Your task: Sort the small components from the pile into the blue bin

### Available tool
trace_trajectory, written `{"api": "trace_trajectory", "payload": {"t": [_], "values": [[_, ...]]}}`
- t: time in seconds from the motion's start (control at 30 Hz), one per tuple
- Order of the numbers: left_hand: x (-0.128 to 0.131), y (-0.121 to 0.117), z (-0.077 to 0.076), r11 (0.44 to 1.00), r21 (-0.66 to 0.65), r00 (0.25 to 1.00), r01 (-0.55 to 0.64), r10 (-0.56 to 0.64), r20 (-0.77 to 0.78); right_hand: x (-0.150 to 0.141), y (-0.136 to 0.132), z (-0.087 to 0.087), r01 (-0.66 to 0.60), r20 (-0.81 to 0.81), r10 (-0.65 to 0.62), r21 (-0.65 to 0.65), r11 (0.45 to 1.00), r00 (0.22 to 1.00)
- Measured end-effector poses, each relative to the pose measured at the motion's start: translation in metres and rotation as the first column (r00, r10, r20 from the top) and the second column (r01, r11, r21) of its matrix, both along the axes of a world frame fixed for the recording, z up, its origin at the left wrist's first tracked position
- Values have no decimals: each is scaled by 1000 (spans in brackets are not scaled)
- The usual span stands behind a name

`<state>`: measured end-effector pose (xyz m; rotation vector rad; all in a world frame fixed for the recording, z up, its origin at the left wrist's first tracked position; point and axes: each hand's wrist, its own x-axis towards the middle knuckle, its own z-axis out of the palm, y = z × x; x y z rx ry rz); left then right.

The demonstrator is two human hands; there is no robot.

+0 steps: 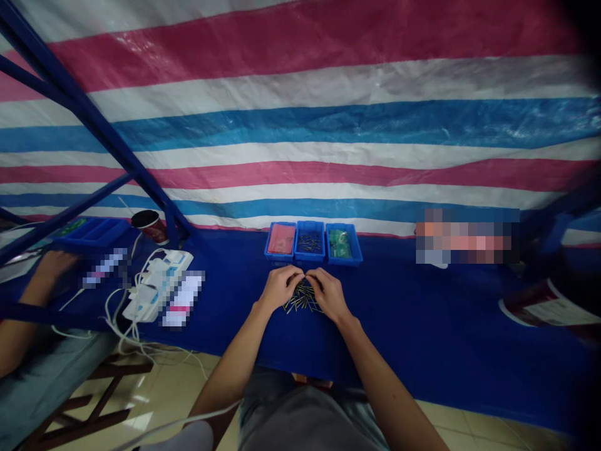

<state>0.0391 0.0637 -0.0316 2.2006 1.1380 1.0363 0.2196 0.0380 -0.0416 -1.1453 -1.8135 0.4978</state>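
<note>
Working at a loose pile of metal pins point(303, 299), I hold my left hand point(282, 288) and right hand point(330, 295) together, with the fingertips point(300, 274) of both meeting above the far edge of the pile. State of hands: together, not apart. Whether they are clamped on a pin I cannot tell, as the fingers hide the point of contact.

Step in hand: direct handling at the pile. The pile lies on the blue table cover point(404, 326), centred in front of me, under my hands and just short of three blue bins set side by side.

Handling note: the pins lie crossed over one another, so any single pin requires freeing from its neighbours before it can clear the pile.

Bin contents, left to right: the left bin point(280, 242) holds flat pink items, the middle bin point(309, 242) holds dark pins, and the right bin point(344, 244) holds green items.

To my left stand a white power strip point(157, 285) with white cables and a dark cup point(150, 225). Beyond them, another person's hand point(55, 266) rests well apart from mine. Blurred patches hide several items on the cover. A striped tarp point(300, 125) hangs behind the table.
</note>
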Motion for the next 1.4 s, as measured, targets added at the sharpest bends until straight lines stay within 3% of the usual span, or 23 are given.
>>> {"api": "trace_trajectory", "payload": {"t": [0.2,0.57,0.77,0.93,1.4], "values": [[1,-1,0,1000,12,1000,9,-9,17,0,0,-3,-3,11,3,-18,1000,1000],[2,0,1,1000,2,998,31,-31,51,1,2,-12,72,173,-65,-36,997,983],[1,-1,-1,1000,1,1000,1,-1,28,2,0,-7,11,71,-5,-84,996,997],[0,-1,1,1000,5,1000,-2,2,8,0,0,-5,-24,-12,24,-38,999,1000],[2,-1,0,1000,2,1000,14,-14,20,1,1,-9,30,81,-26,-50,998,996]]}}
